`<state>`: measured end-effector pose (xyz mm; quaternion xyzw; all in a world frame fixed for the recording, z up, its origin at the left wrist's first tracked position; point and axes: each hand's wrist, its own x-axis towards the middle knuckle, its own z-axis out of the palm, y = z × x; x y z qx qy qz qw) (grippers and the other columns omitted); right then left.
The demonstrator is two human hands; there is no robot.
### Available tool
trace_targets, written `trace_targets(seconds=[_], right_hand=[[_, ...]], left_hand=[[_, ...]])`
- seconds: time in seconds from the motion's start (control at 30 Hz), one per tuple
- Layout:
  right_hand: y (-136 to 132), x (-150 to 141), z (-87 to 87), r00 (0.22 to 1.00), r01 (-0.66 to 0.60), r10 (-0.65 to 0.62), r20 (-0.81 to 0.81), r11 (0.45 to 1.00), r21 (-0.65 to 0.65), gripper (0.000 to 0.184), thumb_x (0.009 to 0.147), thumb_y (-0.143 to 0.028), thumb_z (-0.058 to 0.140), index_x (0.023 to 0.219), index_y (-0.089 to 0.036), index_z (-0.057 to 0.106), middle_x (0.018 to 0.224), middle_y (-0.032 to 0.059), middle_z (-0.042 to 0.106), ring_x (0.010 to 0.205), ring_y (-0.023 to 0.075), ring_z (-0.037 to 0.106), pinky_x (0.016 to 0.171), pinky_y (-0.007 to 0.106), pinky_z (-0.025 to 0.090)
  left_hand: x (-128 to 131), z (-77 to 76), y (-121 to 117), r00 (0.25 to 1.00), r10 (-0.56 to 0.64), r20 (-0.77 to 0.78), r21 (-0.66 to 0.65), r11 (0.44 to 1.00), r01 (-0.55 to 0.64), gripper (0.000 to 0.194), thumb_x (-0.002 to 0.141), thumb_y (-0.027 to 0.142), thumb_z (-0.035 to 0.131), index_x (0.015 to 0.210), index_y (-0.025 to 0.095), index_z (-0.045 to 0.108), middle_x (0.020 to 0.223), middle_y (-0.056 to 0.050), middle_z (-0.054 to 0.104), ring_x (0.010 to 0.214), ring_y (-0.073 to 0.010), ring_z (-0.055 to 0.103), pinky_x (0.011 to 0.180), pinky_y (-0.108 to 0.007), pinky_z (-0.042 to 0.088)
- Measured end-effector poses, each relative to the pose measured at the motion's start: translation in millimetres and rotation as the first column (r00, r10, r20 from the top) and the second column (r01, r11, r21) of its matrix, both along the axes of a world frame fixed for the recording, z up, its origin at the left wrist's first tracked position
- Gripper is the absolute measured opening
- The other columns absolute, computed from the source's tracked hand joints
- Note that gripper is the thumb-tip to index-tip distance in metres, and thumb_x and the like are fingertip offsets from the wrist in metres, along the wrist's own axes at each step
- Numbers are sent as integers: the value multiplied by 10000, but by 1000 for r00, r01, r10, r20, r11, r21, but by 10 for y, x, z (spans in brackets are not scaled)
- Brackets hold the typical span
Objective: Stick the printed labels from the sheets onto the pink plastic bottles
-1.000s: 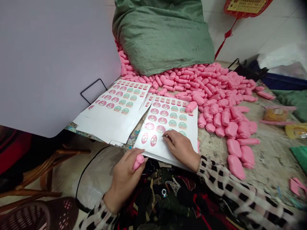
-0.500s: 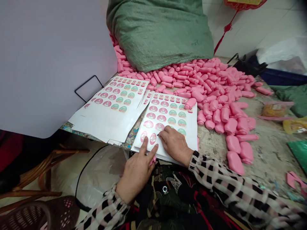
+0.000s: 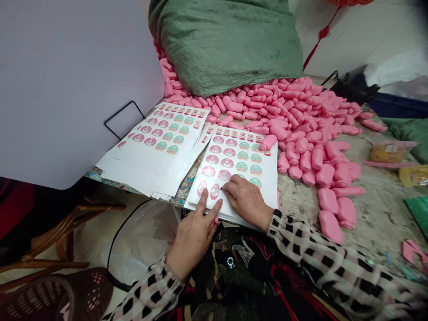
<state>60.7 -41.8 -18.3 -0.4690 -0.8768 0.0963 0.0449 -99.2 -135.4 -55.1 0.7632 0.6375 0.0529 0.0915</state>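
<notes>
A stack of sticker sheets printed with pink and green labels lies at the table's front edge. My left hand rests over its lower edge, index finger and thumb stretched onto the paper near an oval pink label. A pink plastic bottle shows partly under that hand, held by the curled fingers. On the sheet, my right hand is pinched beside the same label. A small dark tip pokes out from its fingers; what it belongs to is hidden.
A second pile of sticker sheets lies to the left. One pink bottle rests on the sheet's upper right corner. Many pink bottles spill from a green sack. A grey-white panel stands left; a brown basket is below.
The view has shifted slightly, so the table's things sit a little further right. Both hands keep nearly the same pose on the sheet.
</notes>
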Motion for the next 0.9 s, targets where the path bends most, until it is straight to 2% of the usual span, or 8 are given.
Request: trace_targets(seconds=[0.17, 0.43, 0.63, 0.9], right_hand=[[-27, -6, -3, 999, 21, -21, -25, 1000, 12, 274, 946, -280, 360, 996, -220, 622, 967, 53, 532, 843, 159, 523, 639, 265, 354], [-16, -39, 24, 998, 35, -39, 49, 996, 84, 281, 946, -274, 346, 984, -193, 612, 968, 75, 536, 837, 181, 520, 638, 284, 351], [2, -27, 51, 998, 14, -17, 54, 999, 43, 273, 943, -281, 362, 968, -200, 621, 957, 63, 543, 833, 169, 531, 633, 281, 347], [34, 15, 21, 1000, 13, -13, -23, 1000, -6, 254, 939, -301, 391, 953, -212, 628, 934, 36, 549, 835, 144, 536, 637, 253, 345]], left_hand=[[9, 14, 3, 1000, 6, 1, -6, 1000, -6, 546, 884, 297, 474, 1396, 402, 315, 1550, -95, 104, 982, -238, 623, 734, -358, 530], [13, 10, -3, 1000, 19, 10, 4, 1000, -19, 537, 887, 295, 468, 1393, 404, 324, 1547, -81, 132, 964, -218, 624, 724, -336, 528], [5, -7, -4, 1000, 18, -4, -1, 1000, -18, 541, 888, 305, 461, 1397, 410, 312, 1549, -84, 120, 931, -226, 635, 708, -356, 533], [16, 8, -4, 1000, 18, -3, 0, 1000, -18, 519, 894, 312, 453, 1389, 406, 331, 1549, -87, 116, 927, -225, 636, 720, -359, 531]])
